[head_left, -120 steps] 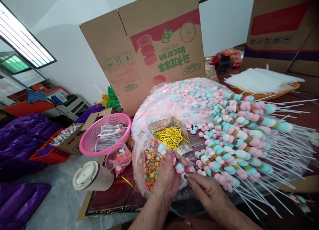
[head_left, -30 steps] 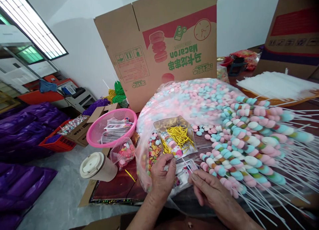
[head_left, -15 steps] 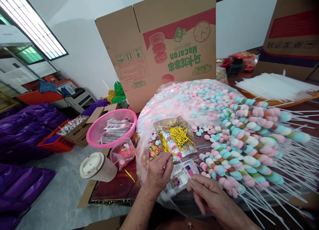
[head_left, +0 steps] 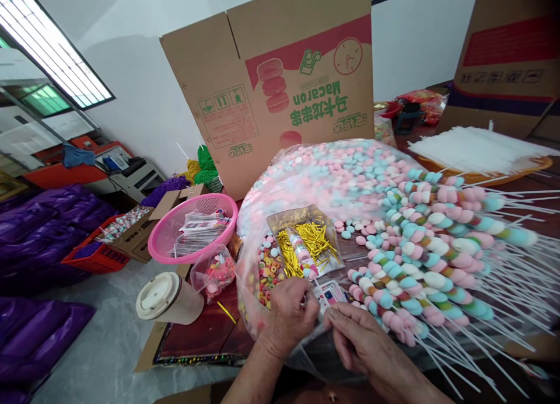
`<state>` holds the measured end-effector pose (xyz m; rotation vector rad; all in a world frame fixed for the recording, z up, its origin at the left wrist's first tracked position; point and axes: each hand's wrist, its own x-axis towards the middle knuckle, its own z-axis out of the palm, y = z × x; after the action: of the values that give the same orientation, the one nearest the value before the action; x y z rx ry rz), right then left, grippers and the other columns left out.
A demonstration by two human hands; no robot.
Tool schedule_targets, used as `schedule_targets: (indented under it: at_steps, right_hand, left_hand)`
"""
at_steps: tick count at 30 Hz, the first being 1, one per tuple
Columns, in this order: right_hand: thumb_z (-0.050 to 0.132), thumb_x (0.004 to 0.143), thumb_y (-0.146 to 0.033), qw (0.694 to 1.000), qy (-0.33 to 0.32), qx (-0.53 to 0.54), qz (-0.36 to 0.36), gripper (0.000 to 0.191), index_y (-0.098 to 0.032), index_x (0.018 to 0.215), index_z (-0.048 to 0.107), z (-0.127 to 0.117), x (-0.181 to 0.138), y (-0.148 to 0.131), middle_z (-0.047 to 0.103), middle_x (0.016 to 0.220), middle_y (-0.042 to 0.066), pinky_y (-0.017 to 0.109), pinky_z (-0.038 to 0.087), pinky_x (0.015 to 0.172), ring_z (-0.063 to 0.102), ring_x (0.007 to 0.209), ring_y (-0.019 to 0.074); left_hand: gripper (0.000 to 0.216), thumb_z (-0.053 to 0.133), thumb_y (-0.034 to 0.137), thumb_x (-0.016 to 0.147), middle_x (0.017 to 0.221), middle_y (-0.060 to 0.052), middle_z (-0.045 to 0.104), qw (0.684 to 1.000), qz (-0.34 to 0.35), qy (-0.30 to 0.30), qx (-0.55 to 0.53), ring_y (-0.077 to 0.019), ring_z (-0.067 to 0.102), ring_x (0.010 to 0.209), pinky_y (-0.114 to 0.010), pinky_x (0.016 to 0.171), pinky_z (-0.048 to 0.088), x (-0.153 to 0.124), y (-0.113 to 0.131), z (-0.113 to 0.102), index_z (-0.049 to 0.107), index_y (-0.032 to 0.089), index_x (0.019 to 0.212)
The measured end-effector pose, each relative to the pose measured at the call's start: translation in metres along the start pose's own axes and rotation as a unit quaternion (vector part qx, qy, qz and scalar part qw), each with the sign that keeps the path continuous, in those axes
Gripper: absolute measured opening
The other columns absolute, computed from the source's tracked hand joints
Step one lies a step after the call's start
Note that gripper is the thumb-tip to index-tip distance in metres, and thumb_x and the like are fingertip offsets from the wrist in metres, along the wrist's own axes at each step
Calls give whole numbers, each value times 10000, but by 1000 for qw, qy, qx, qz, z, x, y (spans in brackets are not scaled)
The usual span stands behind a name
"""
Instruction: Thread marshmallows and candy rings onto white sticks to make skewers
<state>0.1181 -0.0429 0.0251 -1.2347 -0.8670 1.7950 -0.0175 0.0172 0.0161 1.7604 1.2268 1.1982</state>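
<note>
My left hand (head_left: 289, 313) is closed around a candy skewer (head_left: 301, 254) that points up and away, its pink, white and blue pieces standing over the gold ties. My right hand (head_left: 359, 338) pinches the skewer's stick and a small printed clear bag (head_left: 329, 293) right beside the left hand. Both hands meet at the near edge of the table, just in front of a clear pouch of gold twist ties (head_left: 307, 241) and a bag of coloured ring candies (head_left: 266, 271).
A heap of finished candy skewers (head_left: 431, 258) fans out to the right, sticks pointing toward me. Behind lies a big bag of pink and blue candies (head_left: 324, 173), a cardboard box (head_left: 280, 83), a pink basket (head_left: 192, 227), a lidded cup (head_left: 168, 299) and a tray of white sticks (head_left: 476, 150).
The skewer has been lowered toward the printed bag, and my hands have drawn together around its stick. The camera shifted slightly.
</note>
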Motion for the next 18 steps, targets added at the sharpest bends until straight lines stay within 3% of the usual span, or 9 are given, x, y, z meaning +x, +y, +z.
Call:
schedule_targets:
  at_steps: [5, 9, 11, 15, 18]
  right_hand:
    - [371, 791, -551, 992, 19, -106, -59, 371, -206, 687, 460, -5, 3, -2, 409, 343, -80, 206, 216, 392, 280, 338, 74]
    - [289, 870, -448, 946, 71, -280, -147, 374, -219, 594, 396, -7, 0, -2, 455, 408, -41, 236, 302, 488, 421, 441, 109]
    - [268, 884, -397, 903, 101, -372, -192, 361, -223, 589, 383, -7, 0, 1, 501, 465, -15, 247, 281, 471, 449, 460, 121]
    - [263, 880, -227, 777, 162, -538, -284, 296, -201, 673, 471, -9, 5, 13, 586, 529, 31, 269, 246, 454, 530, 465, 147]
    - [293, 838, -116, 686, 202, -608, -346, 261, -166, 729, 525, -12, 7, 19, 591, 497, 36, 281, 230, 443, 557, 440, 158]
  left_hand:
    - [187, 670, 107, 601, 733, -53, 659, 989, -56, 102, -96, -197, 555, 729, -280, 779, 403, 1, 14, -2, 708, 230, 736]
    - [245, 719, 98, 548, 779, -59, 675, 989, -66, 58, -119, -221, 575, 803, -325, 870, 393, 11, 23, -7, 716, 246, 744]
    - [260, 720, 98, 553, 755, -59, 674, 989, -66, 58, -115, -209, 582, 775, -314, 857, 404, 13, 23, -6, 718, 246, 766]
    - [168, 698, 123, 601, 727, -54, 670, 994, -60, 54, -71, -166, 574, 717, -248, 769, 423, 8, 15, 0, 717, 220, 736]
    - [74, 687, 162, 620, 677, -41, 650, 980, -127, 72, -133, -146, 577, 648, -234, 663, 444, 6, 13, 4, 685, 180, 692]
